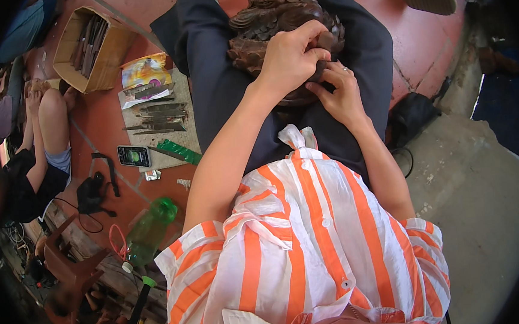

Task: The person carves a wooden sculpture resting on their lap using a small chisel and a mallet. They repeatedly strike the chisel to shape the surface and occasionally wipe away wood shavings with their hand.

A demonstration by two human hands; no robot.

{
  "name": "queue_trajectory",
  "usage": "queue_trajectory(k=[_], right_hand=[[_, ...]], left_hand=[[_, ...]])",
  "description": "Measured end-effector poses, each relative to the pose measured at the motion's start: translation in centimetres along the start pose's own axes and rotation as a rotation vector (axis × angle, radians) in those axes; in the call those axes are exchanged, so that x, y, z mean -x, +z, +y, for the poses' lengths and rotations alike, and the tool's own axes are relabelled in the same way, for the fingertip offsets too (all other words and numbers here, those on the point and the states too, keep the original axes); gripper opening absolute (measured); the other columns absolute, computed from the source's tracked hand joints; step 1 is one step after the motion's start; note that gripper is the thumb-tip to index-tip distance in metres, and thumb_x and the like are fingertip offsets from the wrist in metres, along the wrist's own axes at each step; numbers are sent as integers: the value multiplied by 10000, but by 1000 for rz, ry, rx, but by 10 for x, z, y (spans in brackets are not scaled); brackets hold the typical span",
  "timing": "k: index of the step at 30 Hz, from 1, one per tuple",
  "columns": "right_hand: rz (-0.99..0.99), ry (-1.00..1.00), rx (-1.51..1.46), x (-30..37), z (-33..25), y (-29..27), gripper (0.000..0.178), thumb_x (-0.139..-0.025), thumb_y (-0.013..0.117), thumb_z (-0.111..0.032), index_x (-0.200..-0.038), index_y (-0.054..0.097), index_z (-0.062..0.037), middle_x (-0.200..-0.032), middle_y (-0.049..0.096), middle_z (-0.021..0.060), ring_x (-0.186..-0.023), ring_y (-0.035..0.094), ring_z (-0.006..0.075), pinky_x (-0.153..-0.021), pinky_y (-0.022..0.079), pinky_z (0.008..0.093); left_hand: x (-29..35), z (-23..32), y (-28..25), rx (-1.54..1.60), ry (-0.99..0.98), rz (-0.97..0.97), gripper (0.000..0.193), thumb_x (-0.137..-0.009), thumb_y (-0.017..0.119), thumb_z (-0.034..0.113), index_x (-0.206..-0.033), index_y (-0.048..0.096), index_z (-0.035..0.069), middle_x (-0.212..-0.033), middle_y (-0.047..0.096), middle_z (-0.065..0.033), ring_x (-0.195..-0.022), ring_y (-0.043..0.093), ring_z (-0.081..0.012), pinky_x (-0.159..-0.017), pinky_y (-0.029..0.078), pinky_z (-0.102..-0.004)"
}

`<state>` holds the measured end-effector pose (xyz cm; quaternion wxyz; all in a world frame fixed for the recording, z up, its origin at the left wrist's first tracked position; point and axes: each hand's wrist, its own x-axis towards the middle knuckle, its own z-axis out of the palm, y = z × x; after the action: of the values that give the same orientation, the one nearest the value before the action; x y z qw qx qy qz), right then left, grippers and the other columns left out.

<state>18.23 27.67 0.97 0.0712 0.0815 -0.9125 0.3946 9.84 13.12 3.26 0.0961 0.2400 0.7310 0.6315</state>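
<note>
A dark brown wood carving [273, 19] with layered, scale-like relief stands between my thighs. My left hand [288, 60] is over its near side, fingers curled and closed on a small flat brown piece [325, 40], whose kind I cannot make out. Lower and to the right, my right hand [342, 93] wears a ring and has its fingers bent against the carving's near part. Its fingertips are partly hidden, as is the carving's surface under both hands.
On the left, several carving tools [160, 118] lie on a light mat [179, 95], with a phone [134, 156] at its edge. A cardboard box [106, 76] holds more tools. A green plastic bottle [150, 230] lies nearby. Another person's leg [54, 119] is at far left.
</note>
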Motion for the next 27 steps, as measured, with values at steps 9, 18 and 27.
queue_trajectory(k=[9,18,27], right_hand=[[12,-2,46,4,-3,3,219,-735,781,-158,-752,623,-7,-865,608,83,-893,579,293,-898,400,460],[-95,283,-196,2,4,-5,181,-753,767,-161,-811,666,-23,-954,649,83,-974,593,286,-1017,364,491],[12,74,-31,6,1,-1,169,-734,779,-112,-823,680,-9,-915,657,115,-878,615,305,-866,438,442]], left_hand=[[2,12,-8,-31,-14,-67,209,-796,664,-28,-993,599,-6,-763,678,-81,-730,668,-122,-673,516,-249],[-5,9,-1,-73,92,-66,211,-779,669,-22,-978,609,14,-751,670,-72,-690,652,-122,-657,515,-265],[-4,21,-2,-183,94,-145,238,-762,689,14,-989,630,53,-771,679,-45,-698,661,-150,-656,515,-292]])
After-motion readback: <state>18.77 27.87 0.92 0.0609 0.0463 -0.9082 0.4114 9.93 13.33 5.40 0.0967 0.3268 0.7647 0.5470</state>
